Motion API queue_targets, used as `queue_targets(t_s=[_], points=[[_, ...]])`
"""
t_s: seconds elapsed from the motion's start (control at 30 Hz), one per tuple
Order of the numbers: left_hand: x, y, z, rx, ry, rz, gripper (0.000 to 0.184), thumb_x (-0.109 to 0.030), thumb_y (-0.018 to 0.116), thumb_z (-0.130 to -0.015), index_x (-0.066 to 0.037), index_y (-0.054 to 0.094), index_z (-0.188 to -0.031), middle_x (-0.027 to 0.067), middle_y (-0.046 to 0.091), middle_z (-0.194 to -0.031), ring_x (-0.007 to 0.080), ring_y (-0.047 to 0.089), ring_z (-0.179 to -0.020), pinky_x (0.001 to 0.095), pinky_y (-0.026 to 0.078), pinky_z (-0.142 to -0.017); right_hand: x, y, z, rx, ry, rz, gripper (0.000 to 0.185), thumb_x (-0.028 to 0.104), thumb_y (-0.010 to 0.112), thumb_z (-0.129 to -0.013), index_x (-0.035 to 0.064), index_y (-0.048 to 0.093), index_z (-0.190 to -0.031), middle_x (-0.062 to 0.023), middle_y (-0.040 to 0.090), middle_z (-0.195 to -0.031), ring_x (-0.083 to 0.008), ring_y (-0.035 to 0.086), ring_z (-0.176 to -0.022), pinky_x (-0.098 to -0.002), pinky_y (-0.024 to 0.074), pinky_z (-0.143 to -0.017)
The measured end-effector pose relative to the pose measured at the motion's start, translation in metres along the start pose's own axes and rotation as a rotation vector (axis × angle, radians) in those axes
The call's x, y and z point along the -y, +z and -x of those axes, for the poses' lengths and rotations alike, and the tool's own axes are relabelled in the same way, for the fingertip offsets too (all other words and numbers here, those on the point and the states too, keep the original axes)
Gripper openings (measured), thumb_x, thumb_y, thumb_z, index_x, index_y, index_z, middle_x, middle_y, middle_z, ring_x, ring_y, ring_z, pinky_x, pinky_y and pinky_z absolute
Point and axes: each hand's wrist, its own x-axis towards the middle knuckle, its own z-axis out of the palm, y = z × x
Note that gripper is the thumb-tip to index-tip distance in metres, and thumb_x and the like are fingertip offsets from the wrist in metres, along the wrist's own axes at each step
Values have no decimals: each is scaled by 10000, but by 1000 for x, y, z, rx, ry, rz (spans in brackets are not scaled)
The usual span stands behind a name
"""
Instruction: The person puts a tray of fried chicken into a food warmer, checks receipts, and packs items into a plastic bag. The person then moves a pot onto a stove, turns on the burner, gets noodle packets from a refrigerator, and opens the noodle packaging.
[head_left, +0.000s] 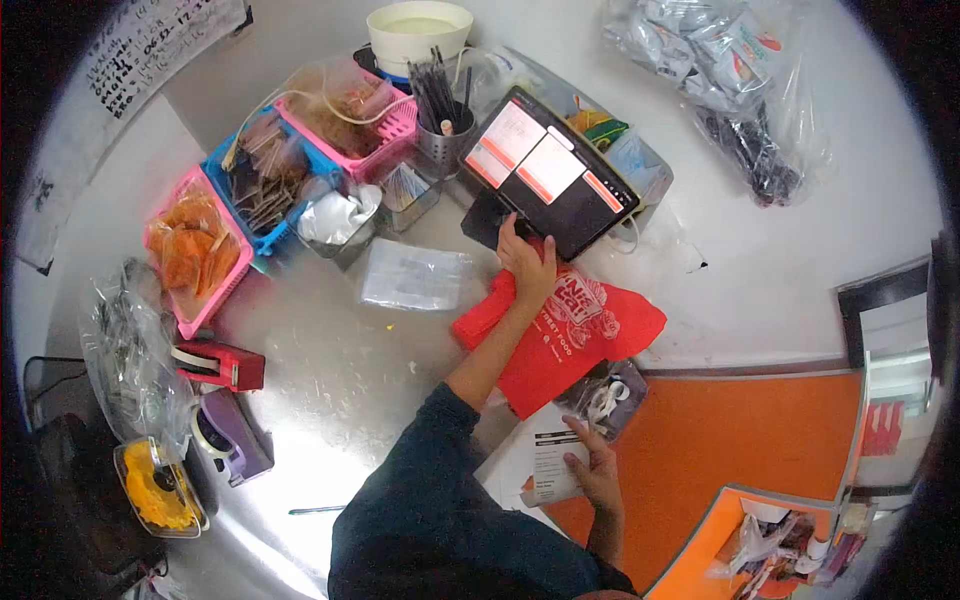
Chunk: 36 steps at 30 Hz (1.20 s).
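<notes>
My left hand (527, 268) reaches up to the lower edge of a black tablet (560, 215). Its fingers are apart, and the fingertips touch or nearly touch that edge. The lit screen shows white and orange panels. Beneath this hand and forearm lies a red printed bag (580, 340). Lower right, my right hand (597, 472) holds a white printed paper (556, 470) between thumb and fingers. Just above it, a small clear container (625, 405) with whitish items stands beside the red bag.
Pink (243, 270) and blue (262, 240) baskets hold packed food at the upper left. Red (245, 367) and purple (235, 440) tape dispensers stand on the metal table (320, 390). A metal holder (445, 150) holds dark sticks. An orange box (690, 560) sits lower right.
</notes>
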Motion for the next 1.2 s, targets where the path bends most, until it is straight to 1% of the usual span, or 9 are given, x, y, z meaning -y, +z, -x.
queue_targets(t_s=[0.23, 0.33, 0.43, 0.53, 0.73, 0.83, 0.97, 1.0, 1.2], points=[[12, -1, -2, -64, -72, 141, 651, -248, 547, -728, 37, 191, -1193, 201, 269, -1193, 332, 245, -1091, 407, 150, -921, -4, 11, -7, 34, -5, 61, 507, -44, 501, -671, 81, 420, -1156, -129, 463, -1119, -206, 402, -1065, -295, 270, -909], [11, -1, 1, -118, -71, 245, 637, -193, 553, -718, 39, 192, -1189, 204, 269, -1193, 321, 253, -1085, 393, 158, -925, -5, 14, -5, 37, 42, 24, 510, -50, 500, -671, 85, 420, -1156, -129, 471, -1098, -204, 410, -1050, -294, 270, -911], [7, -8, -1, -114, -58, 235, 645, -10, 535, -673, 40, 129, -1172, 209, 321, -1133, 267, 299, -1076, 344, 170, -942, 8, 18, -8, 40, 38, 33, 496, -61, 495, -673, 72, 426, -1146, -106, 465, -1110, -187, 412, -1041, -288, 269, -909], [5, -7, -5, -71, 47, 485, 621, 52, 490, -651, 29, 128, -1154, 199, 335, -1136, 263, 321, -1060, 344, 174, -937, 8, 19, -8, 37, 49, 32, 472, -68, 494, -677, 44, 434, -1131, -69, 448, -1151, -163, 401, -1049, -277, 281, -895], [-12, -7, -14, 99, 121, 220, 617, 72, 450, -604, 21, 147, -1139, 173, 396, -1114, 254, 339, -1029, 363, 167, -924, 5, 16, -9, 45, -38, 147, 489, -74, 490, -672, 55, 430, -1140, -80, 434, -1166, -178, 357, -1104, -285, 241, -927], [-17, 5, -16, 205, 74, 197, 644, 18, 467, -614, 8, 154, -1177, 96, 411, -1172, 285, 270, -1063, 393, 112, -904, 3, 16, -8, 54, 1, 93, 499, -83, 486, -667, 49, 425, -1144, -89, 429, -1168, -175, 352, -1111, -282, 234, -933], [-35, 9, -19, 259, 125, 166, 651, 13, 474, -611, 5, 154, -1178, 96, 395, -1191, 280, 263, -1065, 411, 113, -891, -4, 14, -6, 42, 10, 42, 499, -94, 475, -664, 29, 419, -1145, -98, 436, -1156, -172, 364, -1099, -279, 244, -926], [-31, 14, -20, 250, 158, 274, 657, 11, 479, -607, 1, 155, -1179, 109, 376, -1203, 287, 265, -1069, 407, 116, -895, -3, 14, -6, 36, 19, 59, 497, -96, 471, -664, 22, 417, -1144, -101, 439, -1151, -172, 368, -1095, -279, 246, -924], [-33, 3, -18, 297, 252, 105, 675, 13, 479, -593, 6, 148, -1181, 151, 340, -1214, 296, 279, -1061, 382, 98, -920, -8, 12, -5, 14, -6, -3, 497, -103, 461, -670, 22, 415, -1149, -106, 427, -1154, -167, 377, -1082, -272, 250, -919]])
